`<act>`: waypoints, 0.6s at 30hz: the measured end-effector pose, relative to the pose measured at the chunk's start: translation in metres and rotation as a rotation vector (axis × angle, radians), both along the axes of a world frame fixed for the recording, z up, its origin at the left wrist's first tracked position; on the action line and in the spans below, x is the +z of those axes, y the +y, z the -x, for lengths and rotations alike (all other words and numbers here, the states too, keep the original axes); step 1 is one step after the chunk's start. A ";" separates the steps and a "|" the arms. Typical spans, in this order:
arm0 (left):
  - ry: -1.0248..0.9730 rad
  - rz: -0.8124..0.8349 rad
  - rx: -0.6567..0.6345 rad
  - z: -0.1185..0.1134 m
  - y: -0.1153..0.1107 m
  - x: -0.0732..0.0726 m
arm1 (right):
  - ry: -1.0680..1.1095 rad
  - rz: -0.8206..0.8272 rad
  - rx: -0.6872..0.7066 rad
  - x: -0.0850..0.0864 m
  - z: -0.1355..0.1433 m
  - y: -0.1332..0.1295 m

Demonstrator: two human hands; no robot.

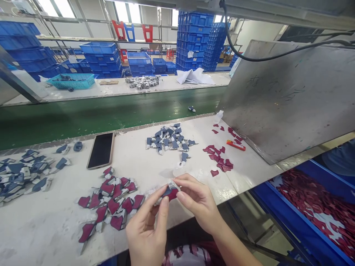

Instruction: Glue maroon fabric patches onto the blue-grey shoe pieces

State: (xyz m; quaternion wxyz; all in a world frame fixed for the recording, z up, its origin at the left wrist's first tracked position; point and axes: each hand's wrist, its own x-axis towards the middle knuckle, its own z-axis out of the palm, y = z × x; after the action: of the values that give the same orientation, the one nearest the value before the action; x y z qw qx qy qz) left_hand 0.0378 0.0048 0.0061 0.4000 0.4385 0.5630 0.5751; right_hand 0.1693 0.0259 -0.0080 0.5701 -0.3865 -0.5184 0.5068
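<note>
Near the table's front edge, my left hand (151, 225) and my right hand (198, 201) pinch one small plastic part (172, 192) between them, coloured grey-blue, dark red and white. Fingers cover both of its ends. To the left of my hands lies a pile of similar parts with dark red faces (113, 203). Beyond them is a heap of grey-blue and white parts (168, 137). Loose dark red pieces (220, 159) are scattered to the right. More grey-blue parts (23, 171) are heaped at the far left.
A phone (101, 150) lies left of centre. Among the red pieces is an orange-red tube or stick (235, 145). Behind runs a green belt (124, 116) carrying one small part (191, 109). A metal panel (291, 99) leans at right, above a blue bin (313, 229) of red pieces.
</note>
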 end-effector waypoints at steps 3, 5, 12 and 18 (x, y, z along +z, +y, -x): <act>0.000 -0.005 -0.016 0.000 0.000 0.001 | 0.014 -0.019 -0.053 -0.001 0.002 0.002; 0.008 -0.007 -0.023 0.001 0.001 0.000 | 0.036 -0.007 -0.068 -0.001 0.004 0.004; -0.008 0.004 -0.004 0.002 0.000 -0.003 | 0.049 0.022 -0.039 -0.001 0.007 0.005; 0.017 0.006 0.001 0.001 -0.002 -0.008 | 0.074 0.011 -0.092 -0.004 0.013 0.006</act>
State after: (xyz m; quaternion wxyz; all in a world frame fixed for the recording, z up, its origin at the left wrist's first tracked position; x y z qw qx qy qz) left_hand 0.0368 0.0033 -0.0021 0.3961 0.4420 0.5685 0.5697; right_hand 0.1568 0.0317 -0.0120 0.6092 -0.3942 -0.4759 0.4970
